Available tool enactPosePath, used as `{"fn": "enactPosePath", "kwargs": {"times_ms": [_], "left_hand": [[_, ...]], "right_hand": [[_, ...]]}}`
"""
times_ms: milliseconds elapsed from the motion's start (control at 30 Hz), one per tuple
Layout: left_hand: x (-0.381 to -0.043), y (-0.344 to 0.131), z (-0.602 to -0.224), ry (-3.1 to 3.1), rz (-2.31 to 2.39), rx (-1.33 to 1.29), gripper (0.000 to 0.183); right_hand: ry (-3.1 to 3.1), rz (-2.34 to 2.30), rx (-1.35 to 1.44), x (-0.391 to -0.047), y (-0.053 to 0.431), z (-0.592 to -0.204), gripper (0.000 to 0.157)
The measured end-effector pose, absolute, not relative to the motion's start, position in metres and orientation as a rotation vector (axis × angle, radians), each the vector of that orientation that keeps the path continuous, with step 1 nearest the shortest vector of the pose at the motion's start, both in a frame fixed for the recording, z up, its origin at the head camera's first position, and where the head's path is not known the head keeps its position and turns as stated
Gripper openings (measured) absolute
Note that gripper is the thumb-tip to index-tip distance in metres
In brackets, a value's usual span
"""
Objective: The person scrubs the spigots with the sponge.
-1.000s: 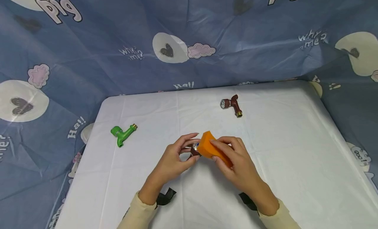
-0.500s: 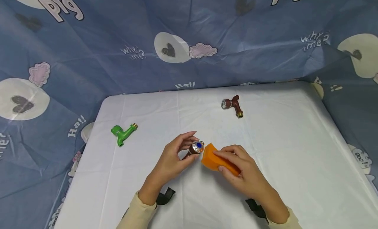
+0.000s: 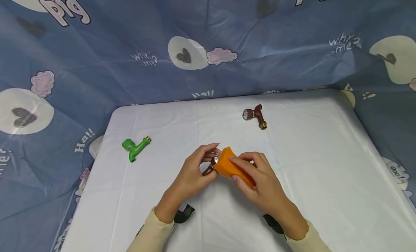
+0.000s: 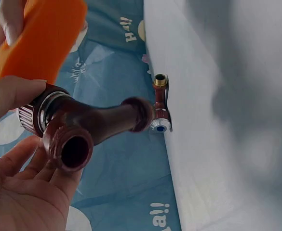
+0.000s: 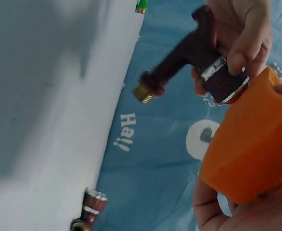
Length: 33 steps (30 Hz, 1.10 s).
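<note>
Between the thumb and fingers of my left hand (image 3: 191, 172) is a dark brown faucet (image 4: 97, 122) with a silver-ringed knob. Its brass threaded end (image 5: 143, 93) shows in the right wrist view. My right hand (image 3: 263, 179) pinches an orange sponge (image 3: 232, 167) and holds it against the knob's silver end face. In the head view the sponge hides part of that face. Both hands are above the white table. The sponge also shows large in the right wrist view, with fingers around its lower side.
A green faucet (image 3: 135, 148) lies on the left of the white-covered table (image 3: 156, 212). A second brown faucet (image 3: 255, 115) lies near the back edge, right of the middle. Behind the table hangs a blue printed cloth (image 3: 130, 35).
Half a second ago the sponge was drawn off to the right and the knob's blue centre showed. Now the right hand has brought it back onto the knob. The left hand barely shifted.
</note>
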<state>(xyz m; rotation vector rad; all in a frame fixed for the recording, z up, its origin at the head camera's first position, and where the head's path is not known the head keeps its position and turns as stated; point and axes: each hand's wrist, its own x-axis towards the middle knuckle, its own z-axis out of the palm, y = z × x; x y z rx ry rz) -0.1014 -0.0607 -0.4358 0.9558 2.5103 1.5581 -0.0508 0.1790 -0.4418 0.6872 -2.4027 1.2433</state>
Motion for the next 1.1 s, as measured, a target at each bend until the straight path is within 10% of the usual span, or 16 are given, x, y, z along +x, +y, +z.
{"fn": "enactPosePath", "kwargs": {"times_ms": [533, 1100], "left_hand": [[-0.153, -0.050, -0.444, 2.560, 1.431, 0.809, 0.046], [-0.251, 0.005, -0.443, 2.392, 0.793, 0.963, 0.070]], "right_hand": [[-2.436, 1.351, 0.455, -0.033, 0.216, -0.455, 0.051], [-2.520, 1.344, 0.337, -0.022, 0.230, -0.468, 0.051]]}}
